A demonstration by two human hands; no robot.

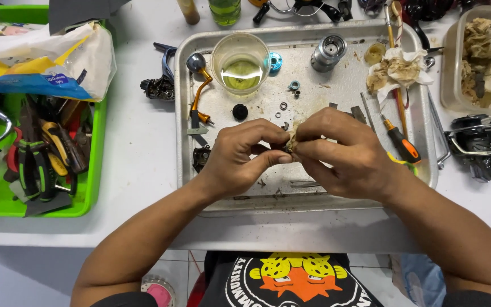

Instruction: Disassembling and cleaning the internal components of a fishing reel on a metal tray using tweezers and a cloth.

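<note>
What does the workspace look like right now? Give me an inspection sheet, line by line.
Surface: white table carrying a metal tray, its floor gritty and stained.
Job's things: a small wad of stained tissue pinched between both hands above the tray; what it wraps is hidden.
Clutter: glass of yellowish liquid, orange crank handle, silver spool, small rings, orange screwdriver, soiled tissue; green bin of pliers; fishing reel on the table beside the tray.
Grippers: left hand and right hand, fingertips meeting on the wad.
Cables: nothing seen.
Surroundings: tiled floor below the table edge.
</note>
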